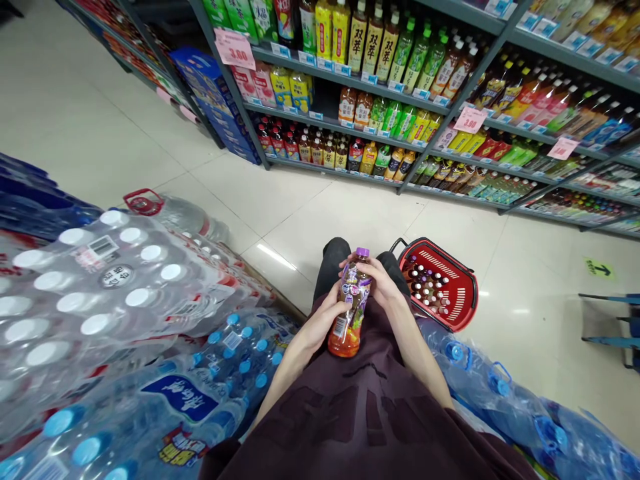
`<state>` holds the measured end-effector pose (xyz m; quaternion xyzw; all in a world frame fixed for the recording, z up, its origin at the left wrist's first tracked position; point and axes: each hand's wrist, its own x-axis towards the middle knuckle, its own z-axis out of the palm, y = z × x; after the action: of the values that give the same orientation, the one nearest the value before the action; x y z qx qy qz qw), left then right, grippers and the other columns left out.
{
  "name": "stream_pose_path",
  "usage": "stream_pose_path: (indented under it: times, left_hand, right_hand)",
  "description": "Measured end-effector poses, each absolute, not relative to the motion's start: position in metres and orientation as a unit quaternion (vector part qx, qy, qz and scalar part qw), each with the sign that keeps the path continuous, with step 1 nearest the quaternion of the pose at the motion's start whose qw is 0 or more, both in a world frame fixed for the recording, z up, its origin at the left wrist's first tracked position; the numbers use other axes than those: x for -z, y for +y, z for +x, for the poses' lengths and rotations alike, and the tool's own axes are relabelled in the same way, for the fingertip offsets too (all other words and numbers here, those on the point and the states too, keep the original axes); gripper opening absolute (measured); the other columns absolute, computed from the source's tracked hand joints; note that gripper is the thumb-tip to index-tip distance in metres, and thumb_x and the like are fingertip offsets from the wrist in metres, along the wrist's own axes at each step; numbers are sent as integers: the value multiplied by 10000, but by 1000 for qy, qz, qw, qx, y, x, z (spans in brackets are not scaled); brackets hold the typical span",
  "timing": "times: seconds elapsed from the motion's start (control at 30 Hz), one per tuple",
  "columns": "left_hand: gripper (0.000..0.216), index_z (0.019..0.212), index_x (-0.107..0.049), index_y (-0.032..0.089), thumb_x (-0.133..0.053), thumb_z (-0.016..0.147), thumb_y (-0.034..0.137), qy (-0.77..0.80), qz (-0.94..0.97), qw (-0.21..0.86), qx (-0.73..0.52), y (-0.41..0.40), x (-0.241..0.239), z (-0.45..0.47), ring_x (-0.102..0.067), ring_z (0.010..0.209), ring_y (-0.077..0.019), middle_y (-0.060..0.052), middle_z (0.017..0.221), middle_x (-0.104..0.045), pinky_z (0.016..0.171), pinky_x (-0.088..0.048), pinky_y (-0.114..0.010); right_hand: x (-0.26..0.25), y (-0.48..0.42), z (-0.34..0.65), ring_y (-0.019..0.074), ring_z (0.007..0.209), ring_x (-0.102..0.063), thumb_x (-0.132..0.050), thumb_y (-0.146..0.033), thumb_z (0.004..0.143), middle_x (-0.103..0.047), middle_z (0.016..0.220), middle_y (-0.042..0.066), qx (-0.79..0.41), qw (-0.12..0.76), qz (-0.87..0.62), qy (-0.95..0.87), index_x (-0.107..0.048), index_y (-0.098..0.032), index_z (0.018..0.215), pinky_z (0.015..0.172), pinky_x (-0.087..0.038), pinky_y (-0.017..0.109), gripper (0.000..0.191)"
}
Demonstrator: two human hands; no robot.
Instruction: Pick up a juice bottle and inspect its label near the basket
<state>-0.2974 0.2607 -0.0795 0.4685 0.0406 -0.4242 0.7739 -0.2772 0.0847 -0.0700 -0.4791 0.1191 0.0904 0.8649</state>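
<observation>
A drink bottle (351,313) with a purple cap, a purple printed label and reddish-amber liquid is held tilted in front of my lap. My left hand (325,317) grips its left side, the thumb lying across the label. Around the upper right side, just below the cap, my right hand (379,281) is closed on the same bottle. On the floor to the right stands a red shopping basket (463,293) with a black handle; several small dark bottles (429,288) with white and purple caps are inside it.
Shrink-wrapped packs of white-capped bottles (115,273) and blue-capped water bottles (200,400) are stacked on my left. Large blue water jugs (500,387) stand at right. Across the tiled floor (300,213) runs a drinks shelf (350,170). A blue-framed object (613,320) is at far right.
</observation>
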Motion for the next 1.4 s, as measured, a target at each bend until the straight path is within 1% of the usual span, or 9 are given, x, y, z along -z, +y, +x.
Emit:
stream_pose_path:
  times: [0.13, 0.33, 0.5, 0.63, 0.8, 0.9, 1.1, 1.3, 1.4]
  left_hand:
    - [688, 1512, -491, 255, -736, 899, 447, 57, 445, 790, 418, 257, 75, -297, -734, 990, -249, -106, 1348, -713, 878, -620, -397]
    - [662, 1119, -697, 101, -643, 878, 716, 104, 380, 798, 456, 259, 71, -294, -719, 600, -223, -112, 788, -767, 590, -586, -312]
    - [749, 864, -698, 110, -498, 865, 832, 79, 282, 824, 486, 267, 64, -291, -677, 528, -219, -94, 648, -690, 509, -529, -302]
    - [796, 681, -628, 153, -361, 878, 877, 51, 202, 846, 490, 275, 64, -291, -504, 416, -130, -25, 563, -532, 465, -445, -290]
    - [655, 972, -680, 191, -432, 916, 795, 120, 173, 880, 425, 285, 88, -294, -211, 376, -67, 69, 574, -358, 433, -313, -277]
    - [582, 1020, -691, 209, -473, 932, 741, 160, 205, 885, 386, 289, 104, -298, -245, 389, -88, 57, 581, -356, 457, -346, -316]
    - [598, 835, -666, 189, -516, 905, 764, 132, 140, 895, 403, 288, 89, -295, -229, 367, -57, 63, 572, -370, 401, -309, -247]
    - [889, 651, -656, 141, -310, 827, 940, 62, 254, 849, 459, 273, 67, -291, -558, 426, -163, -55, 546, -588, 459, -455, -289]
    - [949, 706, -690, 117, -287, 809, 970, 89, 371, 806, 453, 265, 70, -294, -611, 454, -197, -94, 555, -643, 469, -469, -291]
  right_hand:
    - [67, 85, -279, 267, 906, -757, -818, -415, 770, -799, 1037, 71, -90, 863, -483, 118, -709, -213, 1063, 808, -615, 388, 372]
    - [66, 89, -281, 279, 1128, -702, -745, -492, 829, -782, 1155, 62, -112, 863, -479, 113, -726, -237, 1128, 957, -549, 391, 393]
    - [70, 90, -283, 233, 1045, -698, -746, -431, 858, -770, 1166, 41, -121, 860, -491, 68, -738, -253, 1187, 918, -532, 342, 374]
    - [71, 91, -287, 210, 975, -697, -789, -428, 848, -775, 1116, 60, -151, 859, -488, 48, -751, -244, 1176, 921, -534, 330, 378]
    - [66, 95, -290, 240, 1047, -729, -782, -432, 885, -774, 1177, 92, -187, 850, -492, 17, -742, -237, 1212, 983, -532, 369, 383]
    - [65, 97, -291, 259, 1087, -737, -750, -425, 921, -766, 1236, 106, -199, 848, -491, -5, -729, -240, 1233, 993, -530, 389, 363]
    - [70, 97, -292, 245, 1063, -730, -762, -427, 904, -757, 1238, 107, -199, 839, -507, 15, -736, -242, 1228, 988, -530, 381, 374]
    - [76, 97, -292, 279, 1125, -699, -829, -465, 818, -762, 1182, 78, -183, 829, -527, 44, -760, -266, 1156, 1023, -528, 411, 399]
    - [77, 98, -292, 304, 1140, -695, -855, -524, 764, -774, 1150, 85, -172, 831, -526, 57, -763, -245, 1086, 1060, -520, 447, 436]
